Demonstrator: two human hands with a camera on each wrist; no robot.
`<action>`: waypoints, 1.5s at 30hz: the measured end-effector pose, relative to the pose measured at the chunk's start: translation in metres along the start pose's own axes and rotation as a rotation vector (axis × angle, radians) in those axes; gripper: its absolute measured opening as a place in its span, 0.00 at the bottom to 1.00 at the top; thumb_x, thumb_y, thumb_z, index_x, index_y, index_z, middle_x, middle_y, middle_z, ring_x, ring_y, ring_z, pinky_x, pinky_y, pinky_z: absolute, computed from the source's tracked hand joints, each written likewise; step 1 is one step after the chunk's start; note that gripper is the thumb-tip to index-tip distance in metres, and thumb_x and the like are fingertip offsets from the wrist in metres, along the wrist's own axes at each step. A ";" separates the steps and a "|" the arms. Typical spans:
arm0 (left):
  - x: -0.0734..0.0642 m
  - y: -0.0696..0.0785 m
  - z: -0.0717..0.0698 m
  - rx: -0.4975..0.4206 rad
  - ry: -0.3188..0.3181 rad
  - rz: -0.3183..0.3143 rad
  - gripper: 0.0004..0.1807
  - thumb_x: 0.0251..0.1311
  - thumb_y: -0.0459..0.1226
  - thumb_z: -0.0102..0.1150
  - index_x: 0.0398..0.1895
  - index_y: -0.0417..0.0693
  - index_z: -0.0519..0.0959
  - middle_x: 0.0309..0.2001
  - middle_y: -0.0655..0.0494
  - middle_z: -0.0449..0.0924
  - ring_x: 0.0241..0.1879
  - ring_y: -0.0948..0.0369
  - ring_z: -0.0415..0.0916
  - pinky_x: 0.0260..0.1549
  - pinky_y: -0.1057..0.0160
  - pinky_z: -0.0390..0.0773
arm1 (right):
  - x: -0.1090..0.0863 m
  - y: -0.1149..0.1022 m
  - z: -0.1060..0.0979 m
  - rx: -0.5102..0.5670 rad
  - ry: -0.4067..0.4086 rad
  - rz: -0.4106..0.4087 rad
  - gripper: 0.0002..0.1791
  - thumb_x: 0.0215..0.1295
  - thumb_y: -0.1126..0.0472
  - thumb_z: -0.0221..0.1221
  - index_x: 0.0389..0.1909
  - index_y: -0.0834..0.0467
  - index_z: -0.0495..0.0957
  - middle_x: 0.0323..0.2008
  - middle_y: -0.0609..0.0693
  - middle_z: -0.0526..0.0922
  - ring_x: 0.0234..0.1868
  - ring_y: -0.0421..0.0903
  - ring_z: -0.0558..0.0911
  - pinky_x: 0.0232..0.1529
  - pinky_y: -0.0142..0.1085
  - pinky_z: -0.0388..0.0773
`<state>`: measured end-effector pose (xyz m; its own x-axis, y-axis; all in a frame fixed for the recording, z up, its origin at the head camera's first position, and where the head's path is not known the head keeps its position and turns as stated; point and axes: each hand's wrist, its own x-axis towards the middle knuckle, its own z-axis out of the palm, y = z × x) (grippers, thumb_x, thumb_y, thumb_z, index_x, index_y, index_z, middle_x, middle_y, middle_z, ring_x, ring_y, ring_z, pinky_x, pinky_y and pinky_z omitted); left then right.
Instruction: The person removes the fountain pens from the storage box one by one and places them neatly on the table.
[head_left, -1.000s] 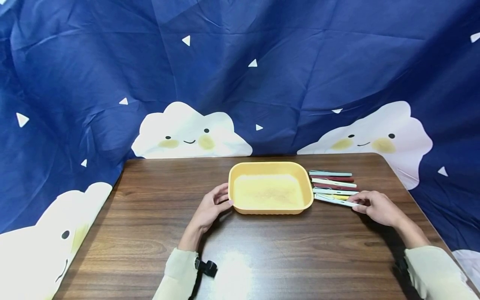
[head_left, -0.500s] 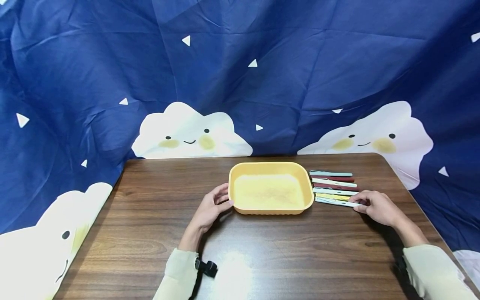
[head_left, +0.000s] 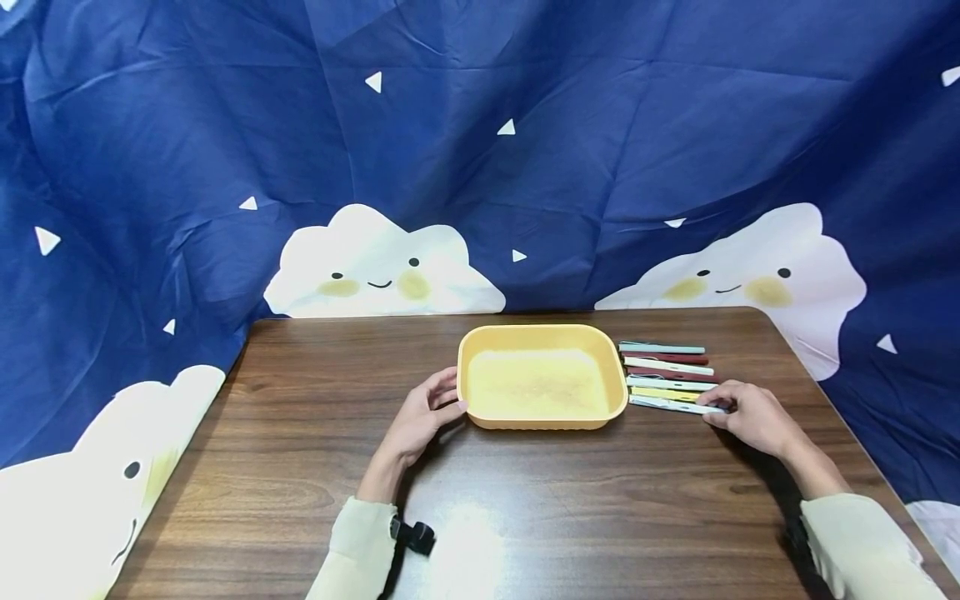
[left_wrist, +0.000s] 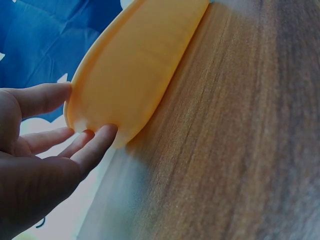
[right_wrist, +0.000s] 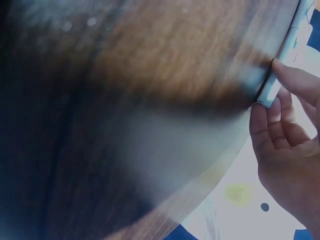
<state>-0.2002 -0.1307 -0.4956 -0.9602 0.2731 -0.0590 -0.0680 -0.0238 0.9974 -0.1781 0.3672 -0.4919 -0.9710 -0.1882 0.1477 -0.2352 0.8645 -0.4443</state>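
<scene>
A yellow plastic basin (head_left: 536, 423) sits on the wooden table. My left hand (head_left: 416, 421) touches its left end, with thumb and fingertips spread against the outer wall in the left wrist view. To the right of the basin lie several slim pens in a row. My right hand (head_left: 757, 417) pinches the right end of the nearest one, a pale blue pen (head_left: 663, 403). The right wrist view shows the pen's end (right_wrist: 272, 90) between thumb and fingers. Just behind it lies a yellow pen (head_left: 660, 394), its right end partly hidden by the hand.
Farther back in the row are a pale pen (head_left: 671, 384), two dark red pens, a white pen (head_left: 675, 367) and a teal pen (head_left: 663, 348). A blue curtain (head_left: 480, 167) with cloud prints hangs behind the table (head_left: 570, 517). Black straps circle both wrists.
The pale blue pen's left end has swung toward me, so the pen lies closer to parallel with the row. More of the yellow pen shows. My left hand and the basin stay put.
</scene>
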 end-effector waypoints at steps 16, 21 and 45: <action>-0.002 -0.001 -0.003 0.007 0.012 -0.006 0.35 0.63 0.23 0.61 0.73 0.31 0.63 0.67 0.32 0.68 0.65 0.40 0.68 0.54 0.63 0.75 | 0.000 -0.001 0.004 -0.008 0.061 0.024 0.08 0.52 0.69 0.74 0.30 0.57 0.85 0.31 0.50 0.82 0.31 0.45 0.77 0.30 0.39 0.71; -0.004 -0.002 -0.003 0.002 0.012 -0.007 0.35 0.63 0.24 0.62 0.73 0.31 0.63 0.66 0.32 0.68 0.65 0.40 0.68 0.54 0.63 0.75 | -0.003 -0.004 0.004 -0.017 0.095 0.016 0.08 0.52 0.68 0.74 0.30 0.57 0.85 0.30 0.48 0.81 0.29 0.40 0.74 0.30 0.40 0.70; -0.016 0.011 -0.020 0.242 0.099 0.017 0.35 0.64 0.32 0.65 0.73 0.34 0.65 0.65 0.36 0.72 0.65 0.42 0.70 0.66 0.44 0.66 | 0.021 -0.070 0.002 0.170 0.163 -0.021 0.17 0.68 0.62 0.65 0.54 0.65 0.81 0.46 0.64 0.85 0.44 0.58 0.83 0.39 0.37 0.75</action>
<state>-0.1912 -0.1548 -0.4840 -0.9833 0.1786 -0.0340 0.0035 0.2061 0.9785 -0.1819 0.3014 -0.4599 -0.9491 -0.1156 0.2931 -0.2726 0.7676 -0.5800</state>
